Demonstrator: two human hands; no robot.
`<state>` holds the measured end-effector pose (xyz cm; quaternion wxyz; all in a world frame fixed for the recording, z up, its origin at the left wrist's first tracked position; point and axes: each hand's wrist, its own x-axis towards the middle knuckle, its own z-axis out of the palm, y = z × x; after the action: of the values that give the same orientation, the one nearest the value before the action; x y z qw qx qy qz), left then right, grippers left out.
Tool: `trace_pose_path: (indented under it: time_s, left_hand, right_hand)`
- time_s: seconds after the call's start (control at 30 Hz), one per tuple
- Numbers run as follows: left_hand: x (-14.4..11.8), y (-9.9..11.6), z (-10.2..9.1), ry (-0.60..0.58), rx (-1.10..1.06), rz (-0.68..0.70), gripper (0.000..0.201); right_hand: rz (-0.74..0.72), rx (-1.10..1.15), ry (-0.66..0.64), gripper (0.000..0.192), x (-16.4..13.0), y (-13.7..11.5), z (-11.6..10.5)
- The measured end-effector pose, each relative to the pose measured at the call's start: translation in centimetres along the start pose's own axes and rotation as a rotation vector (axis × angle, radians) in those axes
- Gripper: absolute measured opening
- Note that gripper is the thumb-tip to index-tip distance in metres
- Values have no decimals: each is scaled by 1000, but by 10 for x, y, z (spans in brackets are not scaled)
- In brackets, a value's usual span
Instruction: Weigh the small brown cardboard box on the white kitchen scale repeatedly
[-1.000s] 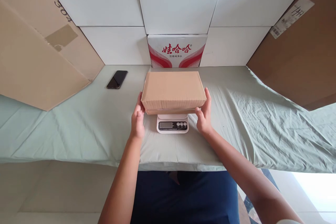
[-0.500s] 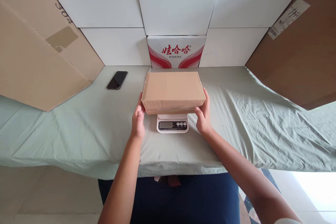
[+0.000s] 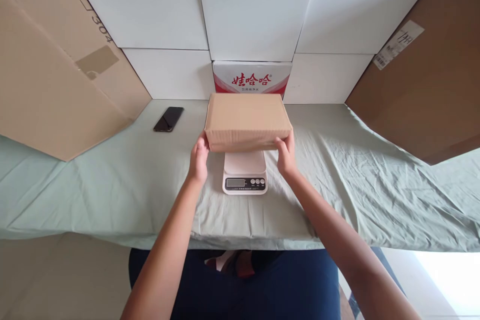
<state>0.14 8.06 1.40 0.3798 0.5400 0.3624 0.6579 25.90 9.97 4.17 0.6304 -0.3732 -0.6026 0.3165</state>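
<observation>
- Holding the brown cardboard box (image 3: 247, 121) between both hands, you have it raised above the white kitchen scale (image 3: 245, 172), whose bare platform shows in front of and below the box's near edge.
- Your left hand (image 3: 198, 159) presses against the box's near left corner, fingers curled under the edge and thumb up on the side; its grip is closed on the box.
- Your right hand (image 3: 285, 154) mirrors it at the near right corner, thumb on the front face and fingers wrapped beneath; this grip too is closed on the box.
- The box sits level, its long side running left to right, and it hides the lower part of the red-and-white printed carton (image 3: 252, 77) that stands against the back wall.
- The scale rests on the desk (image 3: 112, 185), which is covered with a pale green, wrinkled cloth; the display and three round buttons face you, though the reading is too small to tell.
- A black phone (image 3: 168, 119) lies flat on the cloth, well apart to the left of the box and near the back edge.
- Large brown cardboard sheets lean in on each side: one on the left (image 3: 56, 75) marked with digits, one on the right (image 3: 423, 90) carrying a white label.
- White panels (image 3: 255, 15) form the backdrop behind the printed carton.
</observation>
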Motion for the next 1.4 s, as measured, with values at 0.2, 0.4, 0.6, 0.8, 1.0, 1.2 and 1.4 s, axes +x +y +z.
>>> trace_pose_path:
  time_s: [0.2, 0.4, 0.6, 0.8, 1.0, 1.2, 1.4]
  left_hand:
    - [67, -54, 4, 76, -8, -98, 82]
    - [72, -78, 1, 131, -22, -127, 84]
    - [72, -75, 4, 25, -27, -197, 83]
    - [73, -66, -7, 51, 61, -261, 90]
    - [71, -57, -23, 62, 46, -402, 97]
    - [68, -62, -12, -2, 49, -370, 98]
    - [71, -68, 0, 7, 33, -299, 96]
  right_hand:
    - [37, 16, 39, 77, 50, 57, 18]
    - [88, 5, 38, 75, 48, 77, 23]
    - [144, 79, 37, 69, 54, 77, 21]
    - [230, 65, 173, 75, 54, 87, 10]
    - [332, 102, 120, 75, 48, 91, 0]
    - [192, 49, -51, 76, 44, 77, 10]
    - [73, 14, -96, 69, 46, 66, 13]
